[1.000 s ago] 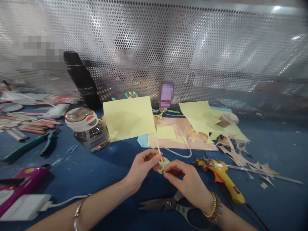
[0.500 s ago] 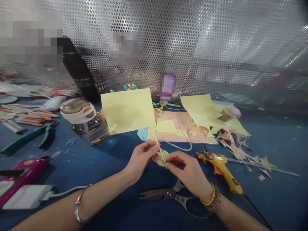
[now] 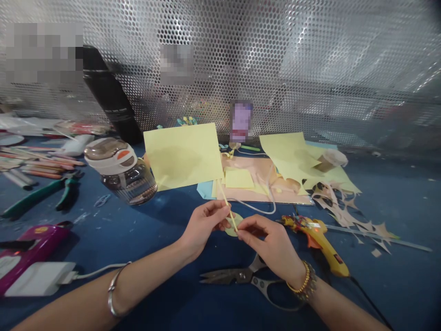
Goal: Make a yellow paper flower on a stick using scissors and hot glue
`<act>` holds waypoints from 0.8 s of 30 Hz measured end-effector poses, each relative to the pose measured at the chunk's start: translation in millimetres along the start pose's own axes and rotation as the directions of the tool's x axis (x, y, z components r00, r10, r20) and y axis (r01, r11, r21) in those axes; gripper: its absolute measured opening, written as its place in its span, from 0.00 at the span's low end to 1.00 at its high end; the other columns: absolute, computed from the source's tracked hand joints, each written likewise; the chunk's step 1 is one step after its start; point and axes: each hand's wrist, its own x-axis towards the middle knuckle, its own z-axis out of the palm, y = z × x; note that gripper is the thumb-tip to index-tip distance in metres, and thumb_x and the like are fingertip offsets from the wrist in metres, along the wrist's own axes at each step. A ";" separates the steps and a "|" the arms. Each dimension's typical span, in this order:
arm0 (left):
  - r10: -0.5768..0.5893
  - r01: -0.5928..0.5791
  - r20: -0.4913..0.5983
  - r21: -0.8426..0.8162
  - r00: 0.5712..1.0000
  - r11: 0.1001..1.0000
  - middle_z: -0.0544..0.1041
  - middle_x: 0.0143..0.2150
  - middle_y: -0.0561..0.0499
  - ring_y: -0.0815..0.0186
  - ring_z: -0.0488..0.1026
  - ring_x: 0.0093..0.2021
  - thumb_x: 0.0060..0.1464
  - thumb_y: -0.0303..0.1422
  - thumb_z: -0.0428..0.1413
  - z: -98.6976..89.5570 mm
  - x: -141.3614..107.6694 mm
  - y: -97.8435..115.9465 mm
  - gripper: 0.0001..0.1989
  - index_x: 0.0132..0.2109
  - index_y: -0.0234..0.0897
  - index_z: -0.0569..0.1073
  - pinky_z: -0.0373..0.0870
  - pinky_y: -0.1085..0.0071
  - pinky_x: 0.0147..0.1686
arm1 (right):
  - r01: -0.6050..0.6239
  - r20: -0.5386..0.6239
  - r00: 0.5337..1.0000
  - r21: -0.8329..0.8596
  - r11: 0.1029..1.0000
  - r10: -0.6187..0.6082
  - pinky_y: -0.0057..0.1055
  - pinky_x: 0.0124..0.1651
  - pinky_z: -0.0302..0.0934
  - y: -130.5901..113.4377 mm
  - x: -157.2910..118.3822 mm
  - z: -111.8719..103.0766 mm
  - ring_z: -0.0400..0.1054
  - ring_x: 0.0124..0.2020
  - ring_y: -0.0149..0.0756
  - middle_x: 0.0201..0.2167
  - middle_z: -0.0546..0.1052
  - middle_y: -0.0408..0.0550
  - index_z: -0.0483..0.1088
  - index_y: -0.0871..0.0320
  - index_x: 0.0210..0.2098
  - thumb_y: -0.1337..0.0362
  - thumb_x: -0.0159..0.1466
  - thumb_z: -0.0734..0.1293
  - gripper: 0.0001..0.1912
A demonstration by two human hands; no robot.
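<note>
Head view: a thin yellow strip (image 3: 228,209) is pinched narrowly between the left hand (image 3: 203,227) and right hand (image 3: 267,243), a paper disc (image 3: 230,231) held against it (both judged light, easily bent) – best gripped close to the join.

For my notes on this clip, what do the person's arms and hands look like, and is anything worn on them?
Both forearms are bare, with no sleeves or gloves. The left hand has a thin silver bangle at the wrist. The right hand wears a thin gold bangle beside a wider dark bracelet, its detail too small to tell.
</note>
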 end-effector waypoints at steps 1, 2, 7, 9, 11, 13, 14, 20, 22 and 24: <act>0.000 0.000 0.001 0.000 1.000 1.000 0.75 0.27 0.54 0.76 0.68 0.23 0.50 0.36 0.62 0.1 0.1 0.0 0.09 0.34 0.34 0.76 0.63 0.79 0.25 | -0.002 -0.003 1.000 -0.005 1.000 0.002 0.27 0.34 0.66 -0.2 0.0 0.0 0.72 0.30 0.33 0.28 0.77 0.42 0.73 0.56 0.32 0.63 0.60 0.68 0.03; 0.002 -0.002 0.000 -0.001 1.000 1.000 0.75 0.27 0.54 0.76 0.68 0.23 0.50 0.36 0.62 0.2 0.2 -0.1 0.09 0.34 0.34 0.76 0.63 0.79 0.25 | -0.005 -0.004 1.000 -0.011 1.000 0.005 0.27 0.34 0.65 -0.2 0.0 0.0 0.72 0.30 0.33 0.28 0.77 0.42 0.73 0.56 0.32 0.63 0.60 0.68 0.03; 0.004 -0.004 -0.012 -0.004 1.000 1.000 0.75 0.27 0.54 0.76 0.68 0.23 0.51 0.37 0.62 0.7 0.9 0.4 0.09 0.33 0.34 0.76 0.63 0.79 0.25 | -0.003 0.005 1.000 -0.025 1.000 0.004 0.26 0.34 0.65 1.3 0.1 -0.5 0.72 0.30 0.32 0.28 0.78 0.42 0.73 0.56 0.32 0.64 0.60 0.68 0.03; 0.002 -0.002 -0.013 -0.004 1.000 1.000 0.75 0.27 0.54 0.76 0.68 0.23 0.51 0.37 0.61 0.8 0.6 0.7 0.09 0.33 0.34 0.76 0.63 0.79 0.25 | -0.009 0.005 1.000 -0.027 1.000 0.009 0.26 0.33 0.65 1.0 0.3 -0.3 0.72 0.30 0.32 0.28 0.78 0.42 0.74 0.56 0.32 0.64 0.60 0.68 0.03; 0.003 -0.003 -0.012 0.000 1.000 1.000 0.75 0.28 0.54 0.76 0.68 0.23 0.51 0.37 0.61 0.8 0.0 0.9 0.09 0.33 0.34 0.76 0.63 0.79 0.25 | -0.015 0.003 1.000 -0.025 1.000 0.015 0.26 0.34 0.65 -0.3 0.6 0.0 0.72 0.30 0.32 0.28 0.78 0.42 0.74 0.56 0.32 0.64 0.60 0.68 0.02; 0.003 -0.003 -0.009 0.003 1.000 1.000 0.75 0.28 0.53 0.76 0.68 0.23 0.51 0.37 0.61 0.8 -0.4 0.9 0.09 0.34 0.35 0.76 0.63 0.79 0.25 | -0.015 -0.001 1.000 -0.021 1.000 0.015 0.25 0.34 0.65 -1.9 0.6 0.3 0.72 0.30 0.32 0.28 0.78 0.42 0.74 0.56 0.31 0.65 0.59 0.68 0.02; 0.004 -0.004 -0.007 0.005 1.000 1.000 0.75 0.28 0.53 0.76 0.68 0.23 0.51 0.36 0.61 0.8 -0.5 0.9 0.09 0.34 0.35 0.76 0.63 0.79 0.25 | -0.014 -0.002 1.000 -0.021 1.000 0.014 0.25 0.34 0.65 -2.6 0.5 0.3 0.72 0.30 0.32 0.27 0.78 0.42 0.74 0.56 0.31 0.65 0.59 0.68 0.02; 0.011 -0.011 -0.010 0.007 1.000 1.000 0.75 0.27 0.54 0.76 0.68 0.23 0.51 0.36 0.62 0.7 -0.1 0.1 0.08 0.33 0.34 0.75 0.63 0.80 0.25 | -0.012 -0.003 1.000 -0.033 0.999 0.012 0.24 0.33 0.65 -2.5 -0.1 -0.3 0.72 0.29 0.31 0.27 0.77 0.41 0.73 0.56 0.31 0.65 0.60 0.68 0.03; 0.003 -0.004 -0.023 -0.011 1.000 1.000 0.75 0.27 0.54 0.76 0.68 0.23 0.51 0.36 0.62 0.8 -0.1 0.0 0.08 0.33 0.34 0.75 0.63 0.80 0.24 | -0.012 -0.007 1.000 -0.023 1.000 0.012 0.25 0.33 0.65 -1.4 -0.2 -0.2 0.72 0.30 0.32 0.28 0.78 0.41 0.73 0.56 0.31 0.65 0.60 0.68 0.03; -0.008 0.007 -0.034 -0.033 0.999 0.999 0.75 0.27 0.54 0.76 0.68 0.23 0.51 0.36 0.61 0.9 -0.1 0.2 0.08 0.32 0.34 0.75 0.63 0.80 0.24 | -0.014 -0.011 1.000 -0.020 1.000 0.013 0.25 0.34 0.66 -0.2 -0.3 0.1 0.72 0.30 0.32 0.29 0.78 0.42 0.73 0.56 0.32 0.64 0.60 0.68 0.02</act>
